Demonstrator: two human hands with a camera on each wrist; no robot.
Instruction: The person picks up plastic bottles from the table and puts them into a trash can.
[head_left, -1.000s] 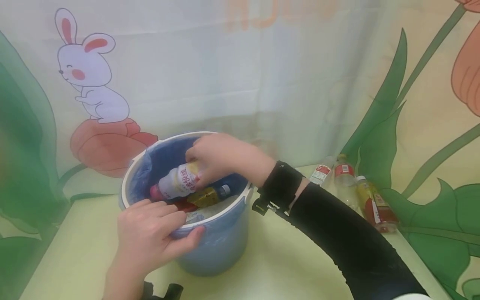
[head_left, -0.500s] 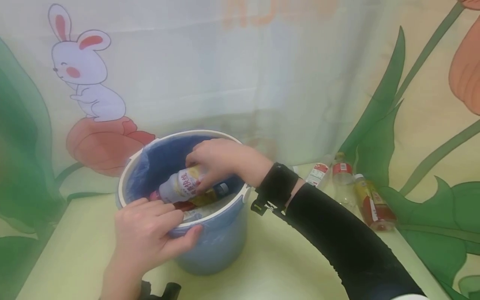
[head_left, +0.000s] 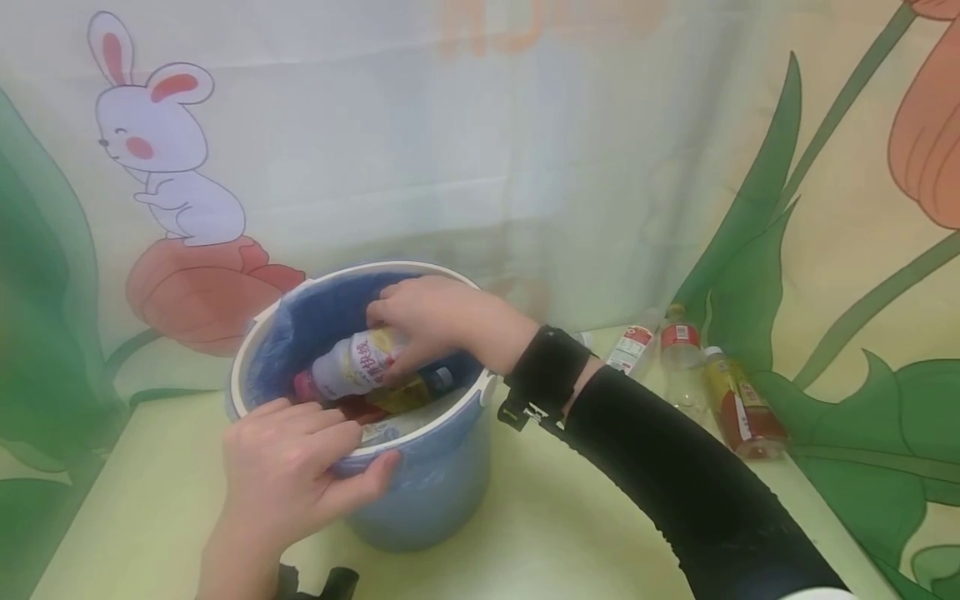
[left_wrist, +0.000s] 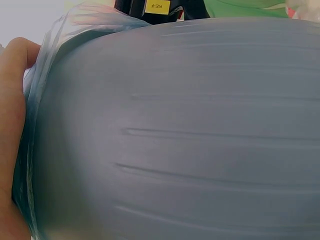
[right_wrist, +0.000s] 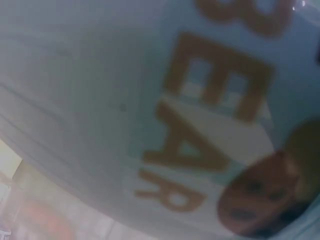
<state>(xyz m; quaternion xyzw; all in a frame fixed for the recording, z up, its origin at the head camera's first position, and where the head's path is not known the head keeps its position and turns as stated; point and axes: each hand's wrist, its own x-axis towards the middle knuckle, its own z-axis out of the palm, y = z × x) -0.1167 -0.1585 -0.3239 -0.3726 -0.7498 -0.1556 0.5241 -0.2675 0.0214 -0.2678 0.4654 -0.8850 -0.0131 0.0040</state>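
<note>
pale green table (head_left: pixel 570 517) | left hand (head_left: pixel 292 462) grips blue bucket (head_left: pixel 427 500) at near rim, likely steadying it | right hand (head_left: pixel 442 317) holds white bottle (head_left: pixel 348 367) slanted inside, cap left

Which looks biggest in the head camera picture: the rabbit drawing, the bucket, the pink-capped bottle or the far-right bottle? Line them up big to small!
1. Bucket
2. Rabbit drawing
3. Pink-capped bottle and far-right bottle: too alike to rank, and the right hand hides part of the first.
</note>
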